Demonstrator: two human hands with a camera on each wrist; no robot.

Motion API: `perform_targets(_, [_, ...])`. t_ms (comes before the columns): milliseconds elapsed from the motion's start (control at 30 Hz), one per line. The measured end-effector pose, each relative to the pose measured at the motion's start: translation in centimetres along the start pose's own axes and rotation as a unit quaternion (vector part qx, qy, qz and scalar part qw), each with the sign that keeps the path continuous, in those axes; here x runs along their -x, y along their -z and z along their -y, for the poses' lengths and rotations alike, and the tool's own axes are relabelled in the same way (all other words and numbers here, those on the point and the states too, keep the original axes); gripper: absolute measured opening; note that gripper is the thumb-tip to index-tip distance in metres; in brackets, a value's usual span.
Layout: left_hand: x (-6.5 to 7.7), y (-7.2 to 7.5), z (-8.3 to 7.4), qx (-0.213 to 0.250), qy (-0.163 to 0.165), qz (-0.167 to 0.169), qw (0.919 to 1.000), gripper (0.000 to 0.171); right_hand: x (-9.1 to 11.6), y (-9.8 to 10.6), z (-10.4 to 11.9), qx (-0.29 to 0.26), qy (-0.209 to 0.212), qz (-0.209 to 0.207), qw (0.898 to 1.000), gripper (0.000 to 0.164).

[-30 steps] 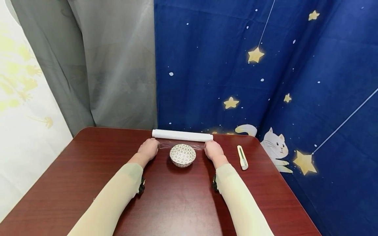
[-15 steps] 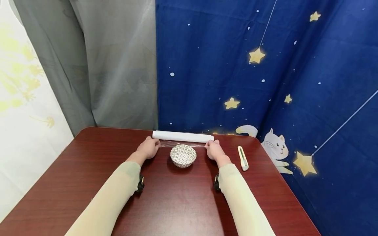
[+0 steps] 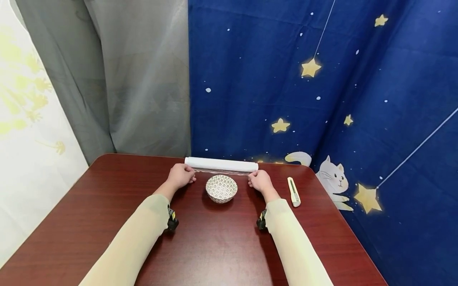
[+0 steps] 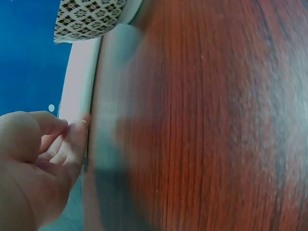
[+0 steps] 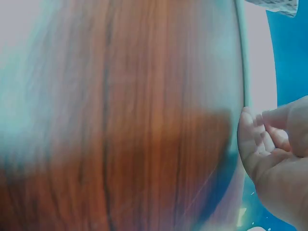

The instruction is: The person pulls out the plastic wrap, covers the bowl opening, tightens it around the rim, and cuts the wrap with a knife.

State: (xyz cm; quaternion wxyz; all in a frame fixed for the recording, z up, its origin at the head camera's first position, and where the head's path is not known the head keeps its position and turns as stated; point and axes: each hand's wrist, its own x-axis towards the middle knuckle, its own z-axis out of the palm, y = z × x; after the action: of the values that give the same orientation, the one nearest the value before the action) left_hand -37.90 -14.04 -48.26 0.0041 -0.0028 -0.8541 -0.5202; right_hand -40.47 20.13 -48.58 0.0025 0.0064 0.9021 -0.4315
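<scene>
Nearest me the counter (image 3: 214,246) is bare dark wood between the two sleeved forearms, which leaves plenty of room to draw something back toward the body. Further out, the left hand (image 3: 181,176) and right hand (image 3: 260,181) sit at either side of the bowl (image 3: 221,188), each with fingers curled and pinching a corner of the clear film (image 3: 222,171). My guess is they are spread that wide so the sheet stays taut and flat across its full width. The film is only a thin strip so far, just clear of the roll (image 3: 221,164), and has not reached over the bowl. The bowl stands upright just in front of the roll, right in the sheet's path. The roll lies crosswise near the far edge, close to the blue curtain (image 3: 286,79), so little room is left behind it. A cutter (image 3: 294,191) lies to the right of the right hand, apart from it, near the counter's right edge.
</scene>
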Motion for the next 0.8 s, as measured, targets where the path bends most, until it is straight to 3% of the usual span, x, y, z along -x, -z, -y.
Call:
perform_targets(100, [0.0,-0.1,0.0,0.091,0.025,-0.022,0.9953,0.025,0.3,-0.1,0.2,-0.132,-0.04,-0.019,0.99,0.025])
perform_targets(233, [0.1,-0.4,-0.3,0.155,0.062,-0.06,0.9842,0.027,0.2,-0.1,0.2,-0.268,-0.079,-0.042,0.959,0.03])
perform_targets(400, [-0.3,-0.7,-0.3,0.193,0.121,-0.084,0.9702,0.016,0.1,-0.3,0.3,-0.312,-0.138,-0.045,0.939,0.015])
perform_targets(533, [-0.2,-0.8,-0.5,0.213,0.163,-0.088,0.9594,0.023,0.2,-0.2,0.7,-0.325,-0.181,-0.017,0.928,0.016])
perform_targets(600, [-0.1,-0.7,-0.6,0.236,0.189,-0.078,0.95,0.022,0.3,0.0,0.8,-0.333,-0.2,-0.005,0.921,0.015])
perform_targets(733, [0.1,-0.1,-0.8,0.306,0.236,-0.032,0.9219,0.007,0.4,0.4,1.1,-0.342,-0.221,0.022,0.913,0.009])
perform_targets(800, [0.2,0.3,-0.8,0.319,0.236,-0.015,0.9179,0.002,0.4,0.6,1.1,-0.341,-0.216,0.035,0.914,0.012])
